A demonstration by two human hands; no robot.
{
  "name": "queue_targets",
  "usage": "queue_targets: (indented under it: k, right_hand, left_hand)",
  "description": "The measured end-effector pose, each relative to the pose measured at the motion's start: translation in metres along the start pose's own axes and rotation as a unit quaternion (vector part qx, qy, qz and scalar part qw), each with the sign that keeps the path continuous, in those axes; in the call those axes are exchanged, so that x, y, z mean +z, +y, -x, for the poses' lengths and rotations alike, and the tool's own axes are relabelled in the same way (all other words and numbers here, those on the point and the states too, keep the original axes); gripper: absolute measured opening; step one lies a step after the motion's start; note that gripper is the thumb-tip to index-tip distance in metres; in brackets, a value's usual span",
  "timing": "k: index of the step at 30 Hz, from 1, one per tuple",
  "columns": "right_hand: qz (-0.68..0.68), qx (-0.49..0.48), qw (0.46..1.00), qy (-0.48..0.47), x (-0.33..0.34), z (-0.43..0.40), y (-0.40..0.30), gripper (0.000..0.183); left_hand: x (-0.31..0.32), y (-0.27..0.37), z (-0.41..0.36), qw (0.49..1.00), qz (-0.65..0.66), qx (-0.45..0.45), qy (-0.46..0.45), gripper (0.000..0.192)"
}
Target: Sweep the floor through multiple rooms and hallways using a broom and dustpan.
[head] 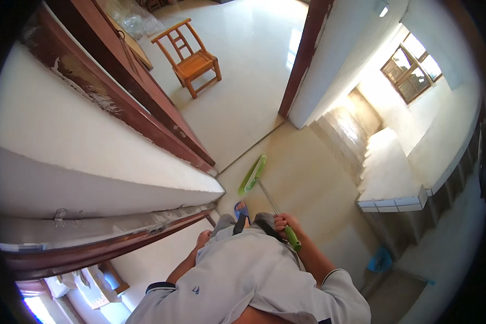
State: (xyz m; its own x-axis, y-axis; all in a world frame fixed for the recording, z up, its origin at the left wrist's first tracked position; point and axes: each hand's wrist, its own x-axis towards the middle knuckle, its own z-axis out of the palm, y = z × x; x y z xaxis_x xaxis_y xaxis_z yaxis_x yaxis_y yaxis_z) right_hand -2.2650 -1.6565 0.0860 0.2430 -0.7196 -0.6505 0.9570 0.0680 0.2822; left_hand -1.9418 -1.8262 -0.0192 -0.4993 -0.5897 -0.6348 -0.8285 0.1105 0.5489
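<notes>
My right hand (286, 224) is closed around the thin metal handle of a broom (268, 197), just below its green grip (293, 239). The green bristled broom head (252, 174) is on the tiled floor ahead of my foot, near the wall corner. Beside my left thigh hangs my left hand (203, 238); nothing shows in it, and its fingers are too small and partly hidden to read. One foot in a blue slipper (241, 210) points toward the broom head.
A wooden chair (194, 67) stands in the room beyond the doorway, whose dark red frames (303, 60) rise on both sides. Concrete stairs (340, 137) climb at the right, beside a white ledge (393, 178). What looks like a blue dustpan (379, 260) lies behind me at the right.
</notes>
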Motion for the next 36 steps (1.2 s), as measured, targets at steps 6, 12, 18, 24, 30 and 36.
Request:
queue_targets:
  k: [6, 12, 18, 24, 30, 36]
  right_hand:
    - [0.068, -0.001, 0.994, 0.086, 0.103, -0.008, 0.03, 0.023]
    - [0.068, 0.029, 0.986, -0.151, 0.107, -0.081, -0.006, 0.008]
    - [0.053, 0.08, 0.979, -0.182, 0.092, -0.152, -0.063, 0.02]
    - [-0.072, 0.07, 0.968, -0.229, 0.027, -0.089, -0.089, 0.017]
    - [-0.104, -0.011, 0.986, -0.132, -0.013, 0.016, -0.057, 0.016]
    - [-0.016, -0.082, 0.996, 0.042, 0.054, 0.047, -0.028, 0.007]
  left_hand:
    - [0.002, -0.024, -0.014, 1.0, -0.003, -0.005, -0.013, 0.026]
    - [0.013, -0.027, -0.002, 0.996, 0.056, -0.072, -0.02, 0.029]
    - [0.014, -0.011, 0.014, 0.99, 0.113, -0.084, -0.01, 0.029]
    - [0.004, -0.003, 0.014, 0.992, 0.047, -0.112, -0.018, 0.03]
    - [0.005, 0.023, -0.017, 0.998, -0.015, -0.025, -0.064, 0.03]
    - [0.015, 0.032, -0.051, 0.998, -0.006, 0.052, -0.043, 0.025]
